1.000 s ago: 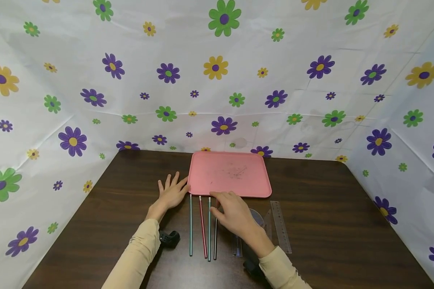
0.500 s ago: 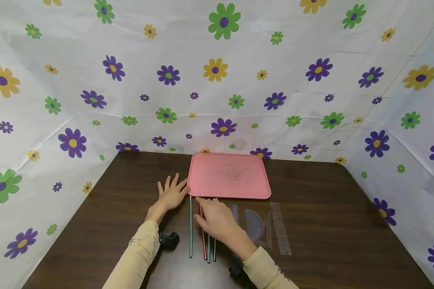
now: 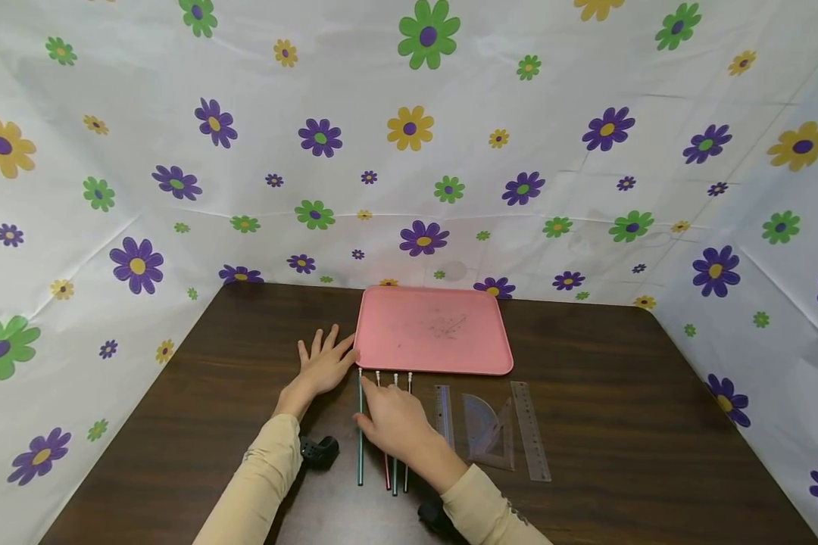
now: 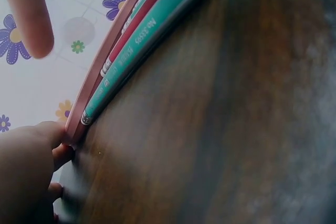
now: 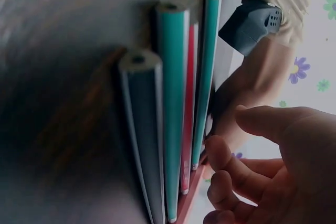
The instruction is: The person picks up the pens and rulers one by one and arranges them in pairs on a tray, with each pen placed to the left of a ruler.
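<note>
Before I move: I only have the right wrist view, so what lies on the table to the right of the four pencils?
Observer: In the head view, clear drawing tools: two rulers with a protractor and a triangle between them.
Operator: The left hand is mostly hidden from me. How does it lie?
Observer: Spread out, at the left edge of the pink tray.
Operator: Anything showing on the tray's floor?
Observer: Yes, dark marks near its middle.
</note>
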A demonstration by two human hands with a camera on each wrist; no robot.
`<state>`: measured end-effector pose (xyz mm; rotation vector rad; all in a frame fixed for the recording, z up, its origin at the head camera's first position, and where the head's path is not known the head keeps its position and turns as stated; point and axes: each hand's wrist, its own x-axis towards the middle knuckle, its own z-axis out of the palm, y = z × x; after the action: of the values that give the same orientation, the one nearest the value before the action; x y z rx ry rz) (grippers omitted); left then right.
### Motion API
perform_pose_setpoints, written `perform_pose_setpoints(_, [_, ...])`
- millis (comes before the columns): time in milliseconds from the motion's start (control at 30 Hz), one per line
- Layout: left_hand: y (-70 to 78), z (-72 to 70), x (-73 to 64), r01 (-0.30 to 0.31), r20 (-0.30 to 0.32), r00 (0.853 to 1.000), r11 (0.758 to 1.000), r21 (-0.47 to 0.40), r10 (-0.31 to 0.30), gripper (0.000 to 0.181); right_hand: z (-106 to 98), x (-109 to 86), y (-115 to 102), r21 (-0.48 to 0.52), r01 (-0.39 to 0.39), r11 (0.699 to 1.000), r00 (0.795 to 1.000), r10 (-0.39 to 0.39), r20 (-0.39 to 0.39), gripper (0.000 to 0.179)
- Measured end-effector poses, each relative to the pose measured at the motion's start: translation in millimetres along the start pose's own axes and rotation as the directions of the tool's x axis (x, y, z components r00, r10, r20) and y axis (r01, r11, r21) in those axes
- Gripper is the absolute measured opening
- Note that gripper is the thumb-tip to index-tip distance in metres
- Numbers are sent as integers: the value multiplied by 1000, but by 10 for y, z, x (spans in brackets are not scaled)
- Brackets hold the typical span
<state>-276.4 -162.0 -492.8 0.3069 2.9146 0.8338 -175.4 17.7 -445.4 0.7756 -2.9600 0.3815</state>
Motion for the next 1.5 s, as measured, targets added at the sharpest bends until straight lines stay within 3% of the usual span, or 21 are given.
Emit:
perform_pose_setpoints(400, [76,-47,-26,20,15,1000,1000,21,-21,56,87,10,-42,-14,-39,999,999,39,9,64])
perform_pose_setpoints(800, [50,-41,-46,22,20,1000,999,24,-23,56,136,5,-83,45,-91,995,993,87,78,59])
perform_pose_setpoints(1033, [41,-30,-18,8,9,1000,1000,1,-8,57,129,49,-57,89,-82,993,995,77,61,50])
perform_pose_setpoints(1333, [57,-53,-25,17,16,1000,1000,9,-17,56,113,37,-76,223,-117,968,987,89,132,62])
perform_pose_setpoints(1500, [47,-50,-26,8,10,1000,1000,10,-8,56,98,17,-98,263,-118,958,988,87,126,64])
